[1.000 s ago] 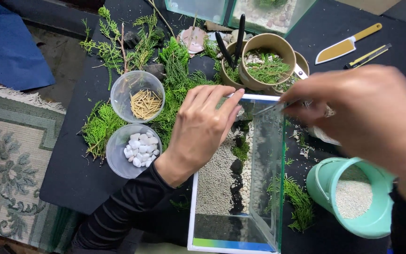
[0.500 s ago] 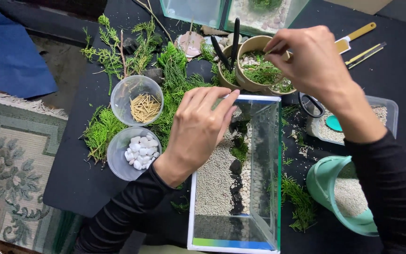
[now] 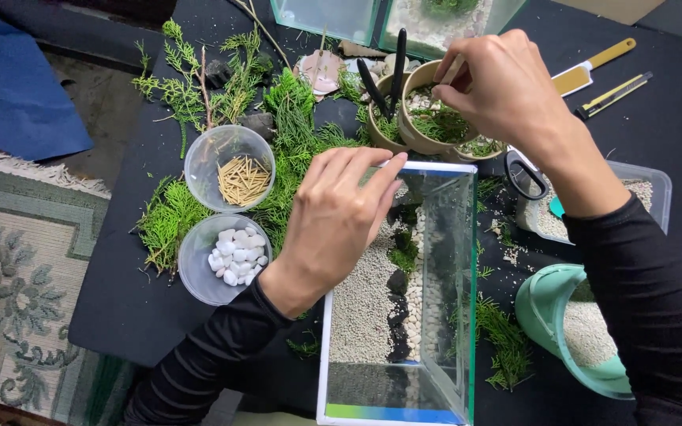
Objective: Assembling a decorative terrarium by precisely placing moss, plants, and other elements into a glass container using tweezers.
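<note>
The left hand [image 3: 333, 217] rests with loosely spread fingers on the far left rim of the glass tank [image 3: 392, 315], near centre of the bench [image 3: 112, 315]. The right hand [image 3: 499, 87], fingertips pinched together on a thin tool, hovers over the tan bowl [image 3: 424, 118] of greenery just beyond the tank.

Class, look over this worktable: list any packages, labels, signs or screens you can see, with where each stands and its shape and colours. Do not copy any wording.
No labels, signs or screens show.
Containers only:
Round clear cup of thin tan sticks, left of the left hand.
Round clear cup of white pebbles, just below it.
Mint-green tub of pale sand, lower right.
Clear rectangular tray of sand, right edge.
</note>
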